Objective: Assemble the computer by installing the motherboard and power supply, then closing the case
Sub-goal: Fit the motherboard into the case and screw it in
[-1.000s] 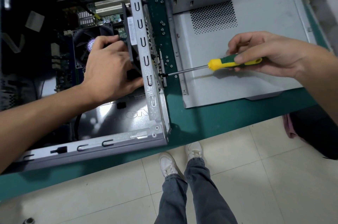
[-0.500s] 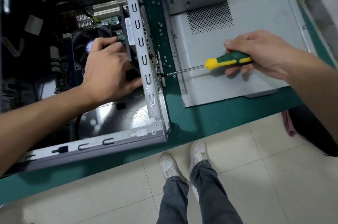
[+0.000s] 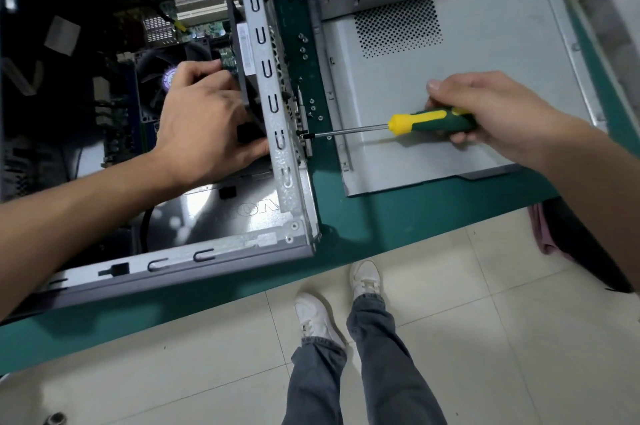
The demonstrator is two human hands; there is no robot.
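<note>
Fingers of the right hand (image 3: 485, 112) wrap the green-and-yellow handle of the screwdriver (image 3: 429, 120), whose shaft runs toward nine o'clock until the tip meets a dark screw (image 3: 302, 134) on the rear wall of the case (image 3: 273, 105). The left hand (image 3: 204, 126) reaches inside, fingers curled on a black part (image 3: 247, 92) pressed against that wall; I cannot tell exactly what it is.

The tip may well slip off the screw if the shaft tilts or the push slackens, scarring the metal. If the left hand lets go early, the part could shift and the holes stop lining up.

At three o'clock of the case, just beside it, the side panel (image 3: 485, 43) lies flat on the green bench (image 3: 381, 216). At six o'clock, pale floor tiles (image 3: 485, 338).
</note>
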